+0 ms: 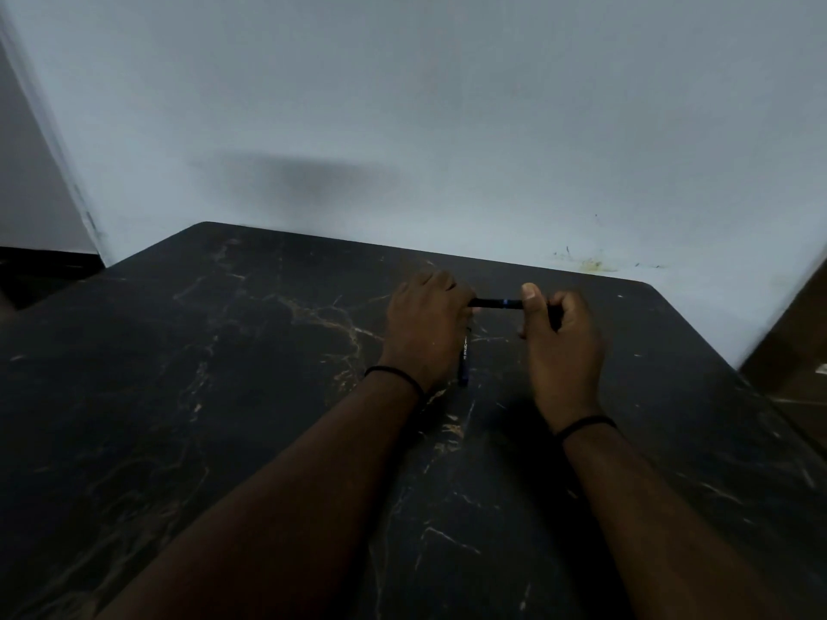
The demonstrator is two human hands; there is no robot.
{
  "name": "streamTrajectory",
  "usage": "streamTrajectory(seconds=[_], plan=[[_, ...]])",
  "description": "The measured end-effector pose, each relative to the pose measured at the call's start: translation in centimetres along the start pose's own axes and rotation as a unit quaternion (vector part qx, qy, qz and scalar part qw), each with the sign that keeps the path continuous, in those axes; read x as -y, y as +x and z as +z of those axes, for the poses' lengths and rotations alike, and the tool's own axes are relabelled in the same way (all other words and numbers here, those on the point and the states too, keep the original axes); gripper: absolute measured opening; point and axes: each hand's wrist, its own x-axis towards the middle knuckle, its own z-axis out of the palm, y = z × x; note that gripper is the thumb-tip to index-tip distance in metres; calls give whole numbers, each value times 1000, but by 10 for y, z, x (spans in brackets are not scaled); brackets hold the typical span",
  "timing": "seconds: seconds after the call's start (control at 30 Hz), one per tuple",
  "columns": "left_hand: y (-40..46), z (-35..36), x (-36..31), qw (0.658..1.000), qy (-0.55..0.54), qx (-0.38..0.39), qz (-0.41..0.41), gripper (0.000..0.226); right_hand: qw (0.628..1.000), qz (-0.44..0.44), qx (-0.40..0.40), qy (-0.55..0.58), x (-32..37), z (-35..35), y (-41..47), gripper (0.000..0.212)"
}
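A dark pen (pixel 496 302) is held level between my two hands above the black marble-patterned table (pixel 223 373). My left hand (pixel 423 326) grips its left end with curled fingers. My right hand (pixel 559 337) grips the right end, thumb up along the barrel. A second pen-like dark blue stick (pixel 464 360) pokes out below my left hand, near the wrist; whether it lies on the table or is held I cannot tell. Each wrist wears a thin black band.
A pale wall (pixel 447 127) rises right behind the table's far edge, with a yellowish stain (pixel 590 263) low on the right. A brown piece of furniture (pixel 792 351) stands past the table's right edge. The floor drops away at the far left.
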Motion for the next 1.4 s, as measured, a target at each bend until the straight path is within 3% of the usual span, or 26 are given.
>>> streamTrajectory(seconds=[0.17,0.33,0.43,0.57,0.73,0.9,1.03,1.17,1.3,1.4], plan=[[0,-1,-3,1000,-17,-5,-2,17,994,19,13,107,12,1,0,22],[0,0,-1,999,-37,7,-18,17,991,19,11,135,17,4,-2,4],[-2,-3,-5,998,-67,9,-15,18,987,36,-1,157,18,4,-1,15],[-2,-4,-8,996,-84,6,-15,20,975,66,43,210,19,3,2,22],[-3,-5,-6,996,-93,5,-14,21,982,42,6,182,17,6,1,5],[-2,-5,-8,995,-99,20,-1,22,975,49,23,217,14,6,5,22],[-3,-3,-6,995,-100,20,-5,23,981,37,40,185,11,8,4,8],[-2,-2,-6,994,-107,21,6,21,982,33,-3,186,10,9,4,19],[-3,0,-7,994,-107,4,11,20,979,36,42,195,10,7,5,13],[-3,1,-5,994,-110,-4,15,20,986,35,10,161,11,8,4,4]])
